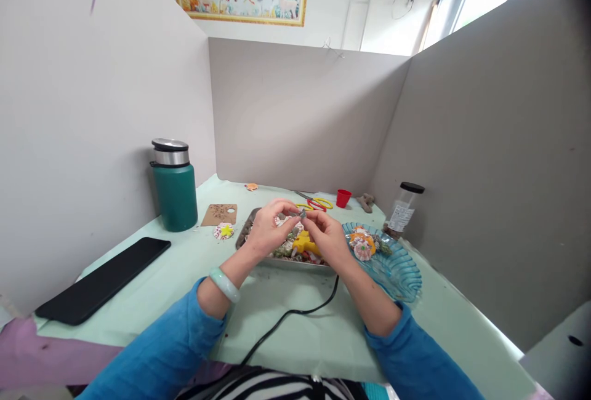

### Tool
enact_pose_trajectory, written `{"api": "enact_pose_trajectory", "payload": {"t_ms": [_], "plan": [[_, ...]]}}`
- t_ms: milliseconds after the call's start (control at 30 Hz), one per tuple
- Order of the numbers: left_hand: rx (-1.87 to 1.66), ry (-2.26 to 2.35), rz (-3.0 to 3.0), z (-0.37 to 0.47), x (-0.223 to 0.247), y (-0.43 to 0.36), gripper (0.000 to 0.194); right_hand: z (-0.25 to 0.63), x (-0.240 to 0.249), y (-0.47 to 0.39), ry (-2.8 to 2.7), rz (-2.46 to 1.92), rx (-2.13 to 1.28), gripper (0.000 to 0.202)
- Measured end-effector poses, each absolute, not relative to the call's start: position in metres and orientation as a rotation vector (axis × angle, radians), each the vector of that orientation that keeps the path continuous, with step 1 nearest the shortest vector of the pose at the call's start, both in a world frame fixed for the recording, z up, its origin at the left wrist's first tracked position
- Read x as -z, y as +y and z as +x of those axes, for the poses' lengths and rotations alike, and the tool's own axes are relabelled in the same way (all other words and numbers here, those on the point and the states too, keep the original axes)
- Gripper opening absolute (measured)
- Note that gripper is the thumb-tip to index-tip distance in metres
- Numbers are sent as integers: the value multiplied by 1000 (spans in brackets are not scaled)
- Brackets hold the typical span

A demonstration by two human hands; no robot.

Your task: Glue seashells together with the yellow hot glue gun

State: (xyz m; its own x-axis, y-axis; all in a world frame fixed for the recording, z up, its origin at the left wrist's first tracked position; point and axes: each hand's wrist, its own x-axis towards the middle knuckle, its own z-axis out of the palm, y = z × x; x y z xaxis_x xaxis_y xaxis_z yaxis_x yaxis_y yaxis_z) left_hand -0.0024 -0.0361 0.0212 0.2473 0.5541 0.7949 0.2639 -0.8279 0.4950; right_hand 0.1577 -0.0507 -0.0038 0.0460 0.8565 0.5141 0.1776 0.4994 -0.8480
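Observation:
Over a metal tray point(295, 263), my left hand point(272, 228) and my right hand point(329, 239) meet with their fingers pinched together. Between the fingertips is a small grey-green piece point(303, 213), too small to name; both hands appear to hold it. Shells and small mixed pieces fill the tray below. Among them lies a yellow tool point(305, 243) that looks like a glue gun, partly hidden by my right hand. A black cord point(290, 312) runs from the tray towards my lap.
A blue plate point(409, 271) with shell flowers point(362, 248) stands right. Behind the tray are scissors point(318, 204) and a red cup point(343, 197). A jar point(402, 210) is far right. Left are a green bottle point(174, 194), black slab point(104, 280), cardboard point(217, 215) and yellow-centred disc point(224, 231).

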Motion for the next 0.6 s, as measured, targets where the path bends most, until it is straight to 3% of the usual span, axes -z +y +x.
{"api": "enact_pose_trajectory", "payload": {"t_ms": [600], "plan": [[-1491,987,2231,-4,-17,-30,7,160,4,-57,-1730,-1066,-38,19]]}}
